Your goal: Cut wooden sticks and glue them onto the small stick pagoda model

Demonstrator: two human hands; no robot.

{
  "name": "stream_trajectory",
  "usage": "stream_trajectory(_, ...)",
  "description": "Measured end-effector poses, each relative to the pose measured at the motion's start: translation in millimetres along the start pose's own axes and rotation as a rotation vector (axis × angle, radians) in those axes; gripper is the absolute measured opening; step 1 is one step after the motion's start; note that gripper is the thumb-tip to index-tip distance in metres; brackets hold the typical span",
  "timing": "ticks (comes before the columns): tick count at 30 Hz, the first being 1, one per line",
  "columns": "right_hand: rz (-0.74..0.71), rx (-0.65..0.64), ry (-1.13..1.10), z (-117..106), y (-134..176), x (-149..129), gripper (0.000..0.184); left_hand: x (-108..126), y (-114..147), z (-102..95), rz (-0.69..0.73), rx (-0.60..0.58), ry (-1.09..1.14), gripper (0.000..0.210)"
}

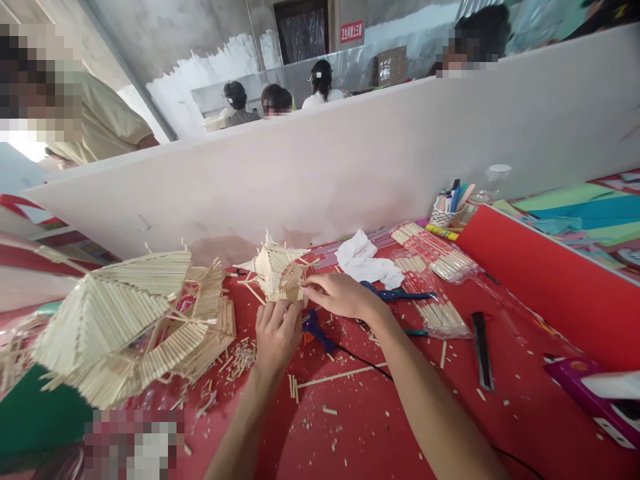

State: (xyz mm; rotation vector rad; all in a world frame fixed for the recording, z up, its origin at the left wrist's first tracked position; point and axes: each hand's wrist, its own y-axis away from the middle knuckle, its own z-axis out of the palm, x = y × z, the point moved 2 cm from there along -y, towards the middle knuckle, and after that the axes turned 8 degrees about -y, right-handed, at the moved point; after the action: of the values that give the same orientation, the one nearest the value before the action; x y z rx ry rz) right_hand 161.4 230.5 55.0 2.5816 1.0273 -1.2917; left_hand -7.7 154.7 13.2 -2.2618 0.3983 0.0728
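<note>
A small pavilion model [273, 267] made of pale wooden sticks stands on the red table against the white partition. My left hand [277, 333] is closed on its near lower edge, fingers curled and their tips hidden. From the right, my right hand [343, 295] reaches the model's side with thumb and fingers pinched together; whatever lies between them is too small to make out. A blue glue gun [320, 331] with a black cord lies just below, between my hands. Short cut sticks [293, 389] and one long stick [345, 375] lie nearer to me.
At left stands a larger stick pavilion [115, 307]. Packs of sticks [435, 253], crumpled tissue [367, 260], blue pliers-like tool [400, 294] and black utility knife [483, 350] lie rightward. Beyond are a pen cup [445, 212], red board [545, 287] and purple box [590, 397]. People sit behind the partition [310, 180].
</note>
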Motion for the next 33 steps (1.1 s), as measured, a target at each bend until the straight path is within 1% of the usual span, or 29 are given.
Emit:
stream_trajectory(5, -0.008, -0.032, 0.076, 4, 1, -1, 0.022, 3, -5, -3.5, -0.016, -0.018, -0.025, 0.01)
stream_trajectory(13, 0.024, 0.001, 0.131, 10, -3, 0, 0.016, 6, -9, -6.2, -0.034, -0.018, -0.078, 0.005)
stream_trajectory(21, 0.023, -0.002, 0.129, 11, -3, 1, 0.016, 4, -9, -7.7, -0.047, -0.02, -0.064, 0.01)
stream_trajectory(27, 0.029, 0.0, 0.127, 8, -3, -2, 0.014, 3, -8, -6.2, -0.034, -0.034, -0.068, 0.018)
stream_trajectory(33, 0.038, -0.002, 0.089, 7, -2, -1, 0.012, 0, -7, -5.9, -0.012, -0.075, -0.089, 0.023)
